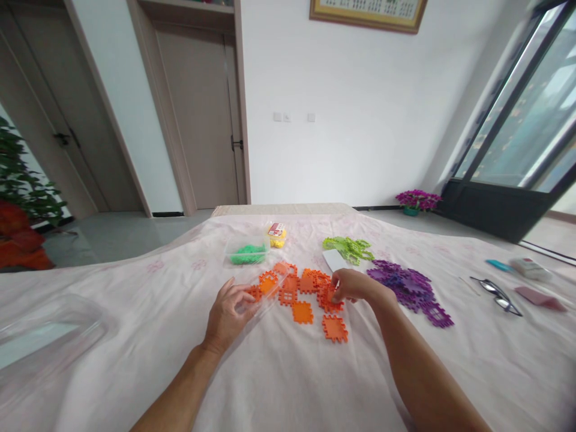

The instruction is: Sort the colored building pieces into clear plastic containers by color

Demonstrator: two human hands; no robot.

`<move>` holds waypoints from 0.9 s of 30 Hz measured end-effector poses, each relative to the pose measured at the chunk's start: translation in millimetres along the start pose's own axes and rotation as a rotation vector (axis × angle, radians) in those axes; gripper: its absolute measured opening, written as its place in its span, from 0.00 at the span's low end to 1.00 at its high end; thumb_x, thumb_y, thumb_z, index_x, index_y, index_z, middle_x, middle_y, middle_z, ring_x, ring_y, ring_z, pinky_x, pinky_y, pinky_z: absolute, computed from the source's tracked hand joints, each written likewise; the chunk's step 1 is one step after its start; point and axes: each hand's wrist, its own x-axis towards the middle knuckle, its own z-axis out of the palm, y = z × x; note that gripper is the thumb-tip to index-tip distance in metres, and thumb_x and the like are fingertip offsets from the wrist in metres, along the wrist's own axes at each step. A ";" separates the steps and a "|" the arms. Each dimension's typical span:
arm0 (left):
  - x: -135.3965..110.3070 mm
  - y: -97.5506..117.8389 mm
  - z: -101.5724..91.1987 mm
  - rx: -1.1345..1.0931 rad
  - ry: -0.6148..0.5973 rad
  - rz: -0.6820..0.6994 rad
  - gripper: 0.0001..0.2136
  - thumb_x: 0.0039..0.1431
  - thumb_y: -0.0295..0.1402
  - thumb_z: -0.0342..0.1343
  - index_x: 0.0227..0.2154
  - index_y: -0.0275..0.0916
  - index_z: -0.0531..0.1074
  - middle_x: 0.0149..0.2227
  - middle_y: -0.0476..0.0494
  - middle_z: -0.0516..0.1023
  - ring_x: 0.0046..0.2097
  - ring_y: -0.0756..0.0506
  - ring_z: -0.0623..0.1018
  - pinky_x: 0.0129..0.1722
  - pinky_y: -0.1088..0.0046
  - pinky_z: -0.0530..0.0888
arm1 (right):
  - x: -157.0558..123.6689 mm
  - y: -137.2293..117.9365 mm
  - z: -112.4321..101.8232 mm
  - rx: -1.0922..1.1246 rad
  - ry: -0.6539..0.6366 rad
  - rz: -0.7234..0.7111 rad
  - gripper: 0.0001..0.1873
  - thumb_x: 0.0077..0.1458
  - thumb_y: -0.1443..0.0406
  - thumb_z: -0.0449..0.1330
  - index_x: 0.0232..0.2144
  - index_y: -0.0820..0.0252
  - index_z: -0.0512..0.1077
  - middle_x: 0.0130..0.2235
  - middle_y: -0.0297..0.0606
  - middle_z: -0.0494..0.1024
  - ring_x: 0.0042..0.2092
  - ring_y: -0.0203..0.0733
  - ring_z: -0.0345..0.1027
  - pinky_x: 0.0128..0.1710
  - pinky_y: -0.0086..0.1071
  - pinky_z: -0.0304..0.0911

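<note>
Around the near left edge of a clear plastic box, the fingers of my left hand are curled. A few orange notched tiles show through or beside its clear wall. My right hand reaches into the right part of the orange pile, fingers pinched on an orange puzzle tile that they partly hide. More orange tiles lie loose between my hands, among them a lighter square tile and a separate tile nearest me. A white card lies just behind my right hand.
Beyond lie a tub of green pieces, a small tub of yellow pieces and lime green pieces. Purple tiles are heaped right, with glasses farther out. A clear container stands left on the pale cloth.
</note>
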 end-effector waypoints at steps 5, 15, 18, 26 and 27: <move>-0.2 0.4 -0.8 -0.005 -0.007 -0.004 0.06 0.57 0.37 0.64 0.29 0.44 0.76 0.41 0.46 0.82 0.49 0.42 0.80 0.64 0.44 0.66 | -3.2 -10.1 -9.2 0.260 0.145 -0.109 0.13 0.43 0.65 0.68 0.34 0.63 0.77 0.28 0.35 0.78 0.26 0.36 0.71 0.24 0.27 0.65; -1.1 7.5 -2.5 -0.021 -0.098 0.060 0.04 0.56 0.35 0.65 0.31 0.45 0.76 0.43 0.45 0.82 0.53 0.41 0.78 0.65 0.45 0.66 | 0.0 -64.0 22.8 0.852 0.191 -0.302 0.17 0.46 0.54 0.69 0.30 0.63 0.75 0.27 0.33 0.75 0.24 0.31 0.65 0.25 0.27 0.67; -1.5 9.4 -3.0 -0.013 -0.101 0.074 0.04 0.55 0.36 0.65 0.31 0.45 0.76 0.44 0.45 0.82 0.54 0.40 0.78 0.65 0.46 0.66 | -2.2 -85.2 35.6 0.925 0.161 -0.308 0.19 0.46 0.55 0.70 0.36 0.62 0.76 0.32 0.35 0.78 0.29 0.35 0.71 0.31 0.29 0.71; -2.8 9.4 -1.1 -0.004 -0.091 0.026 0.04 0.56 0.36 0.65 0.30 0.45 0.76 0.43 0.45 0.82 0.55 0.39 0.77 0.64 0.46 0.67 | 6.2 -80.4 39.1 0.642 0.377 -0.290 0.16 0.56 0.63 0.61 0.46 0.62 0.76 0.40 0.41 0.81 0.34 0.39 0.76 0.34 0.31 0.71; -2.7 9.4 -0.9 -0.003 -0.089 0.031 0.04 0.56 0.36 0.65 0.30 0.45 0.76 0.43 0.45 0.82 0.55 0.39 0.77 0.65 0.47 0.67 | 6.3 -78.0 38.1 0.552 0.403 -0.308 0.15 0.56 0.63 0.60 0.45 0.61 0.77 0.39 0.40 0.81 0.35 0.39 0.76 0.35 0.31 0.70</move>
